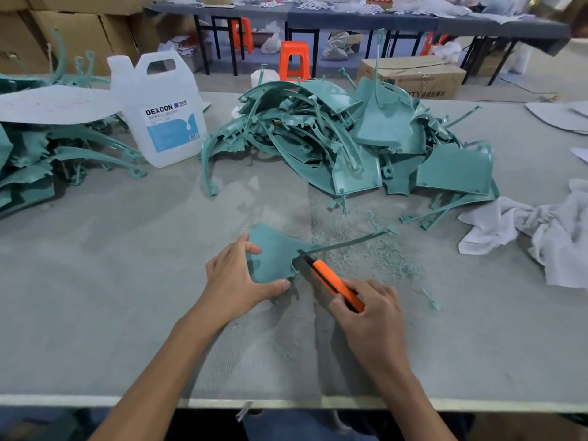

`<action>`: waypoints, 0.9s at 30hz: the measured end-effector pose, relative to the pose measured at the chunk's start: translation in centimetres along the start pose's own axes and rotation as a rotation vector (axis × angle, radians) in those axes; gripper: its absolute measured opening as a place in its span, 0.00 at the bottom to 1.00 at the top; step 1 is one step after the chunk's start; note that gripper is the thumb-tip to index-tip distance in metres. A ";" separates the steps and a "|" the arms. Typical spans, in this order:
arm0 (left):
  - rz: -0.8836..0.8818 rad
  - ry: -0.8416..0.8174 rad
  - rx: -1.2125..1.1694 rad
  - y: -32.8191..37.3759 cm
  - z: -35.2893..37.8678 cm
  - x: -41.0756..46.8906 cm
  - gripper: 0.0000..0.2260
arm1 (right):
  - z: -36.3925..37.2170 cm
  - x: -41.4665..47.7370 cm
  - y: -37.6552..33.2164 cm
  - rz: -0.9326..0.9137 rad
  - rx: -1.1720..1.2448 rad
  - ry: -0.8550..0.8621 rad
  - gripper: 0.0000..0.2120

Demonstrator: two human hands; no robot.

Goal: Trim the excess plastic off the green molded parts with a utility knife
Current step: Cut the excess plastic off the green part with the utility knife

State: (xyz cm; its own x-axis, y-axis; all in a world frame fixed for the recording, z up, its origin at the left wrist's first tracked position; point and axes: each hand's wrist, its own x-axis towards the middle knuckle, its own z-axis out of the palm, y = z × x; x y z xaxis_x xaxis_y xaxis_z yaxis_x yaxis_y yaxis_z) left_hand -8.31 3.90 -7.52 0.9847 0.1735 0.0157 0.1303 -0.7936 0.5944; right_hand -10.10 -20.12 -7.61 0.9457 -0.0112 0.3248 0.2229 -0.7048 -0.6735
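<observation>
Item 1. Green molded part (273, 256): curved panel at the near centre of the table (127, 281), with a thin strip (350, 241) running off its right side.
Item 2. Left hand (237, 278): grips the panel's left edge, with fingers (253, 248) curled over the far side and the thumb pressed at the near corner.
Item 3. Right hand (370, 316): fingers wrapped round the orange utility knife (334, 283). The blade tip touches the part where the strip joins the panel.
Item 4. Green shavings (375, 249): scattered on the table just right of the part.
Item 5. Pile of green parts (350, 138): far centre, loosely heaped.
Item 6. Second stack of green parts (31, 167): far left, partly under a white sheet (57, 105).
Item 7. White jug (162, 113), labelled DEXCON: upright between the two heaps.
Item 8. White cloth (541, 230): crumpled at the right.
Item 9. Cardboard box (413, 74) and orange stool (294, 58): on the floor beyond the table.
</observation>
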 end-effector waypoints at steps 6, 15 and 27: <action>-0.015 0.011 0.007 0.1 0.1 0.0 0.39 | 0.0 -0.1 -0.1 -0.051 -0.008 -0.009 0.09; -0.037 0.001 -0.008 0.3 0.0 -0.1 0.37 | 0.3 -0.1 0.3 -0.017 -0.031 -0.002 0.09; -0.048 0.028 0.262 0.7 0.8 -1.8 0.40 | 0.1 -0.4 0.2 0.027 -0.037 0.020 0.11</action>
State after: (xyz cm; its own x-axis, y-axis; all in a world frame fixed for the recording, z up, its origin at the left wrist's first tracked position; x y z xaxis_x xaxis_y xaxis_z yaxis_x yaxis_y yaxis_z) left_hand -9.86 2.58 -7.73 0.9737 0.2273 0.0170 0.2054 -0.9073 0.3668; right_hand -10.41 -20.17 -7.93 0.9462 -0.0449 0.3204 0.1880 -0.7296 -0.6575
